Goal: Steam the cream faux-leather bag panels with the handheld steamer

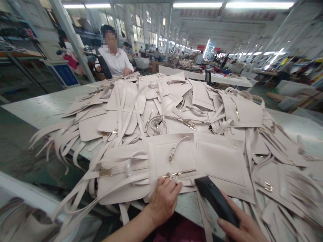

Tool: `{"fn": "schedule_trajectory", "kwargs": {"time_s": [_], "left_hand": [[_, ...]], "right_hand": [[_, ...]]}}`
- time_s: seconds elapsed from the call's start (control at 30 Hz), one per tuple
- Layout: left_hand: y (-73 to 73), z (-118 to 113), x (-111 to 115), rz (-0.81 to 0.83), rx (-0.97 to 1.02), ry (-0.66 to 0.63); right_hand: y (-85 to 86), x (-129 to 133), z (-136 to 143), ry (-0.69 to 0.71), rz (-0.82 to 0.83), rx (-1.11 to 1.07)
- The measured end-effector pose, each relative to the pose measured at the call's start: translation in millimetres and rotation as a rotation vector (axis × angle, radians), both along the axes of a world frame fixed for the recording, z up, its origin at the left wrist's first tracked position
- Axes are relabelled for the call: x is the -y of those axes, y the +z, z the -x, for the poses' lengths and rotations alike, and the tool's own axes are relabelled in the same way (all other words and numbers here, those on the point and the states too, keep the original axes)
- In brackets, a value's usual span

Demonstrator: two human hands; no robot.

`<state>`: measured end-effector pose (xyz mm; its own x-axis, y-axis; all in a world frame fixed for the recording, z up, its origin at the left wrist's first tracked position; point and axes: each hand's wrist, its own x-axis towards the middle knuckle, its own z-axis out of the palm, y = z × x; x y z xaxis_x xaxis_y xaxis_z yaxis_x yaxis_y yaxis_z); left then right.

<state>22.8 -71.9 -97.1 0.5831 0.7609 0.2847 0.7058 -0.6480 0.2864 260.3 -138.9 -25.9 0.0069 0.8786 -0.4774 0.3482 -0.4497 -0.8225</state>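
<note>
The left hand (164, 200) bends its fingers over the near edge of the beige bag panel (161, 151), fingertips bunched by the gold zipper (186, 172); whether they pinch anything, I cannot tell. The right hand (243, 223) is wrapped around a black handheld tool (214, 198), its tip close to that same edge, right of the zipper. Bare tabletop (37, 106) shows at far left — and a small patch between the hands. The panel lies flat just beyond both hands, reaching left and right of them. Loose straps (75, 191) spill off the near left side. Beyond, a heap of beige bag pieces (126, 117) crowds the table's middle and right; across it — far left — sits a person in a white shirt (118, 62).
</note>
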Motion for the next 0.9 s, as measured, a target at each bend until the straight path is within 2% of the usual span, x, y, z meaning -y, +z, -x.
{"fn": "schedule_trajectory", "kwargs": {"time_s": [0.17, 0.33, 0.47, 0.57, 0.7, 0.8, 0.9], "left_hand": [[-2.6, 1, -2, -0.011, 0.028, -0.013], [-7.5, 2, -5, -0.118, 0.052, -0.015], [-20.4, 1, -12, -0.304, 0.104, 0.0], [-29.2, -2, -18, -0.478, 0.142, 0.034], [-37.2, -7, -26, -0.631, 0.173, 0.075], [-44.3, -10, -33, -0.784, 0.275, 0.126], [-46.4, -10, -36, -0.842, 0.321, 0.133]], "right_hand": [[-0.4, -37, 12, -0.017, -0.012, -0.101], [7.4, -83, 25, -0.012, -0.102, -0.105], [9.7, -131, 34, -0.006, -0.195, -0.149], [9.3, -170, 45, -0.036, -0.216, -0.17], [13.9, -212, 57, -0.061, -0.228, -0.188], [25.4, -222, 55, -0.108, -0.295, -0.179], [41.4, -205, 41, -0.174, -0.365, -0.167]]}}
